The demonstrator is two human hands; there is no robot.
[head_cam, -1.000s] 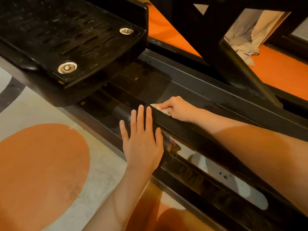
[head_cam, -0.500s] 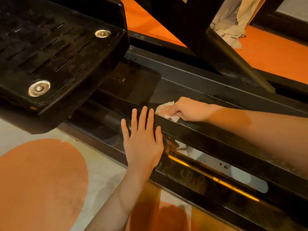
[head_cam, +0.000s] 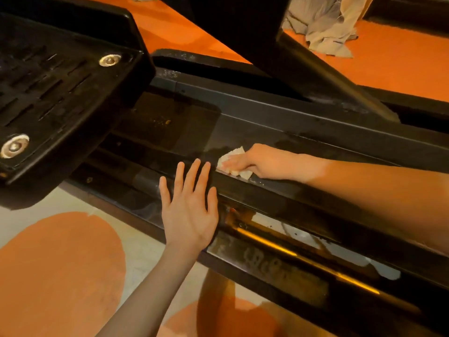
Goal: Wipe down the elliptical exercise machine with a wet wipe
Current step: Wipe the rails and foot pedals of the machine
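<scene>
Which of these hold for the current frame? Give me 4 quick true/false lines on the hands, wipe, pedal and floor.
1. The right hand presses the wet wipe onto the machine's dark rail. True.
2. The left hand grips a spray bottle. False: its fingers are spread straight and it holds nothing.
3. The foot pedal sits at the upper left, with two round metal bolts. True.
4. The wipe lies on the orange floor. False: it is on the rail, under the right hand.
</scene>
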